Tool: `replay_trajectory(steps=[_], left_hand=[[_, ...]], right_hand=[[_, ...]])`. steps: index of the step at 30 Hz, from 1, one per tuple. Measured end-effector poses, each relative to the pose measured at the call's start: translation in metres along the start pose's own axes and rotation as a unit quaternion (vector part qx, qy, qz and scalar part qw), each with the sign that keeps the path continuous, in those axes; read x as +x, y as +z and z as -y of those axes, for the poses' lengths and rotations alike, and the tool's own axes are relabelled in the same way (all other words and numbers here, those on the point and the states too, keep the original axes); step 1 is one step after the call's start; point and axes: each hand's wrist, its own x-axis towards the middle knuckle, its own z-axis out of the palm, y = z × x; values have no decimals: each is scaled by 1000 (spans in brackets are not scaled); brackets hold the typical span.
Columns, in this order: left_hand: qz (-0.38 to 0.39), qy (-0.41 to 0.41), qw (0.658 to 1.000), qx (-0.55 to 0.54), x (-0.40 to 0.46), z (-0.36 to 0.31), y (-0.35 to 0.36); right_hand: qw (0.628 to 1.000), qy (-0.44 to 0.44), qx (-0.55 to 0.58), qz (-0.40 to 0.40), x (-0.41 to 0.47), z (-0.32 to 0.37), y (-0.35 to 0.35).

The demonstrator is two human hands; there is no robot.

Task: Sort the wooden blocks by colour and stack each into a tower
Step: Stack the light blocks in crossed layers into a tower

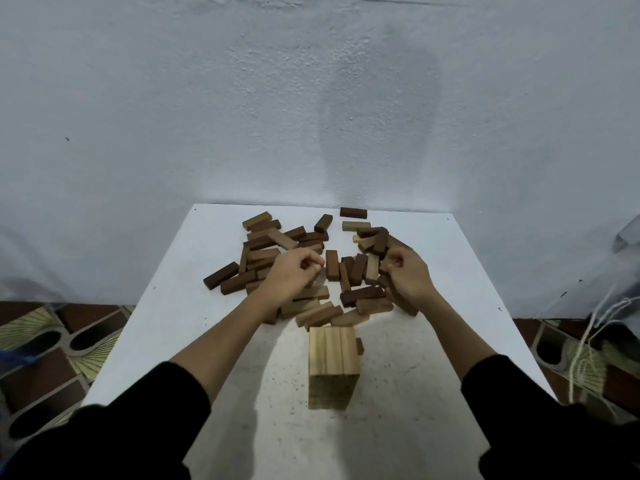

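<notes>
Beyond the pale tower [333, 367] standing on the white table [433, 341], the loose blocks [311, 268] are scattered in a mixed heap. Over that heap the left hand [291, 271] and right hand [407, 275] are curled, though whether anything is pinched cannot be told. The blocks are judged light, rigid and smooth, best taken across the long sides.

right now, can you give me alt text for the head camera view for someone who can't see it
Two hands, left and right, fingers curled, reach into a scattered pile of blocks in light and dark wood on a white table. Nearer the person stands a tower of light blocks; whether either hand grips a block cannot be told.
</notes>
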Motion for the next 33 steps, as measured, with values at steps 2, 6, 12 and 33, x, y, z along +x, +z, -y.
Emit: replay_trajectory(steps=[2,6,12,33], left_hand=[[20,19,999,22,15,-4,7],[52,43,996,53,51,-11,20],[94,107,983,112,83,-20,39],[121,156,965,173,144,-17,72]], right_hand=[[999,-11,-43,6,14,-10,12],[993,-74,-87,43,26,-18,25],[992,-123,-30,15,37,-31,13],[977,-41,-212,-4,94,-71,-12]])
